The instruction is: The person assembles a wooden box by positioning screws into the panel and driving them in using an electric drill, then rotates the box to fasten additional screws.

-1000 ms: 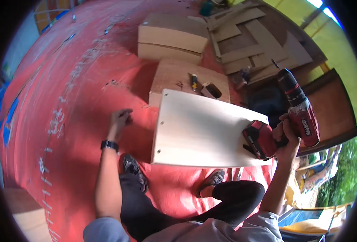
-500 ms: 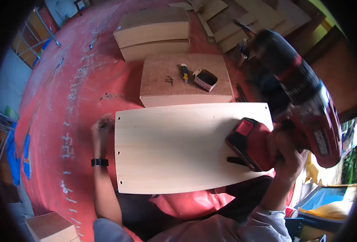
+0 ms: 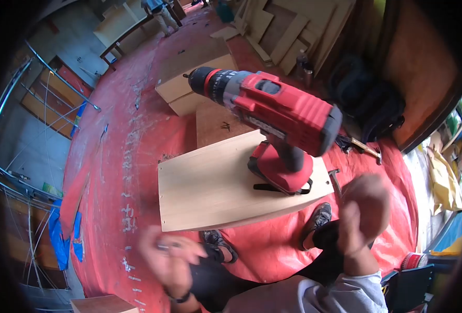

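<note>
A red and black cordless drill (image 3: 293,117) stands upright on its battery on a pale wooden panel (image 3: 205,188), its chuck toward the far left. My right hand (image 3: 365,211) is off the drill, beyond the panel's right end, blurred, with thumb and fingers apart. Below the panel's near left corner, my left hand (image 3: 171,255) is smeared by motion. Its fingers are curled around a small dark thing I cannot make out. Small screw spots line the panel's left edge, and a dark hole shows near its right end.
Behind the panel is a brown-topped wooden box (image 3: 210,117) with several screws (image 3: 225,125) on it. A hammer (image 3: 366,148) lies on the red floor sheet (image 3: 106,208) at right. Boards (image 3: 288,41) lean at the back; a person (image 3: 160,15) stands far off.
My right hand has let go of the drill, which now stands on the panel. My left hand has come from the panel's left edge toward my body. The view has shifted.
</note>
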Demonstrator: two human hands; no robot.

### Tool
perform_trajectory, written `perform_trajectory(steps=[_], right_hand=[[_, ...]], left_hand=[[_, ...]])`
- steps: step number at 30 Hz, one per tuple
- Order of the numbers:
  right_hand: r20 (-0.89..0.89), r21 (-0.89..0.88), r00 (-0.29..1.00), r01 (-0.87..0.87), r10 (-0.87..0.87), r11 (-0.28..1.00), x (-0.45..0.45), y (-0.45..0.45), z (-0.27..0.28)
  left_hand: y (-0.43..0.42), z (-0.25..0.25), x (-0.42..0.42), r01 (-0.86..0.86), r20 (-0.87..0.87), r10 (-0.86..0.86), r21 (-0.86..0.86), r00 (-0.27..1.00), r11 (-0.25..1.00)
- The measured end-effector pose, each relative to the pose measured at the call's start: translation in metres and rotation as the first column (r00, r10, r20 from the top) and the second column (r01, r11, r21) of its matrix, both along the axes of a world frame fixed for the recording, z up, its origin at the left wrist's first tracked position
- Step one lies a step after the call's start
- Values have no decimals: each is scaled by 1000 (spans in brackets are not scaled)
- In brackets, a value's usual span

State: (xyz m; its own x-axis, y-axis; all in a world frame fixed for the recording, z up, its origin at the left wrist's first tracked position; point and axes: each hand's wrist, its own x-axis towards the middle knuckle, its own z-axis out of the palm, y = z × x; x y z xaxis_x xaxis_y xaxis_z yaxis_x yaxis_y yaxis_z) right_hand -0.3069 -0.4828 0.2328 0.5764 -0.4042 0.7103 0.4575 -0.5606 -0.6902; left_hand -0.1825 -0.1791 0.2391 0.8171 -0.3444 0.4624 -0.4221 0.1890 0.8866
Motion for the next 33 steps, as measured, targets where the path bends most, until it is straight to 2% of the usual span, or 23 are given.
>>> perform_trajectory(steps=[2,3,4,5,7,8,11,14,17,19,22,23,25,26,27,28,30,31,33], right_hand=[[-155,-212,940,-331,302,920,-21,21,1],[-235,-213,918,-368,318,905,-23,40,2],[-312,-212,892,-402,329,890,-27,54,-2],[-287,-127,902,-370,323,920,-34,60,-10],[-243,52,920,-304,307,951,-46,67,-27],[-240,116,911,-316,335,942,-54,62,-33],[-250,231,888,-332,386,914,-73,54,-52],[-244,226,889,-337,388,914,-84,50,-67],[-270,193,876,-357,399,914,-93,45,-80],[-289,224,852,-383,436,896,-93,38,-82],[-263,174,869,-385,420,906,-96,17,-86],[-277,98,905,-308,324,946,-97,2,-80],[-72,98,993,-86,93,991,-88,-30,-73],[-162,200,987,49,-16,979,-86,-44,-66],[-122,98,971,217,-204,971,-72,-63,-76],[-141,147,975,192,-172,970,-55,-84,-86],[-166,100,978,146,-128,984,-14,-120,-96],[-193,70,976,117,-102,991,8,-134,-96],[-196,-3,978,74,-73,997,58,-160,-109]], left_hand=[[-27,-23,-39,241,-174,-244,-35,954,970],[-37,-34,-55,296,-303,-297,-50,906,954],[-49,-33,-65,358,-336,-322,50,885,932],[-60,-38,-69,464,-297,-437,24,849,885],[-69,-48,-79,525,-348,-483,32,803,850],[-72,-49,-81,596,-399,-541,18,740,803],[-80,-50,-93,675,-427,-577,117,696,729],[-80,-53,-98,745,-551,-597,69,583,663],[-87,-65,-111,727,-640,-640,-180,425,663],[-92,-73,-115,708,-659,-635,-215,404,673],[-96,-75,-119,685,-669,-634,-251,388,684],[-98,-76,-119,677,-668,-636,-263,386,687],[-89,-97,-113,723,-658,-516,63,548,688],[-83,-111,-111,713,-625,-461,227,629,664],[-79,-123,-113,657,-592,-367,398,717,641],[-74,-129,-115,628,-554,-326,538,766,563],[-65,-137,-117,518,-443,-272,769,854,374],[-58,-143,-121,563,-517,-222,743,826,363],[-47,-153,-127,581,-537,-220,758,814,296]])
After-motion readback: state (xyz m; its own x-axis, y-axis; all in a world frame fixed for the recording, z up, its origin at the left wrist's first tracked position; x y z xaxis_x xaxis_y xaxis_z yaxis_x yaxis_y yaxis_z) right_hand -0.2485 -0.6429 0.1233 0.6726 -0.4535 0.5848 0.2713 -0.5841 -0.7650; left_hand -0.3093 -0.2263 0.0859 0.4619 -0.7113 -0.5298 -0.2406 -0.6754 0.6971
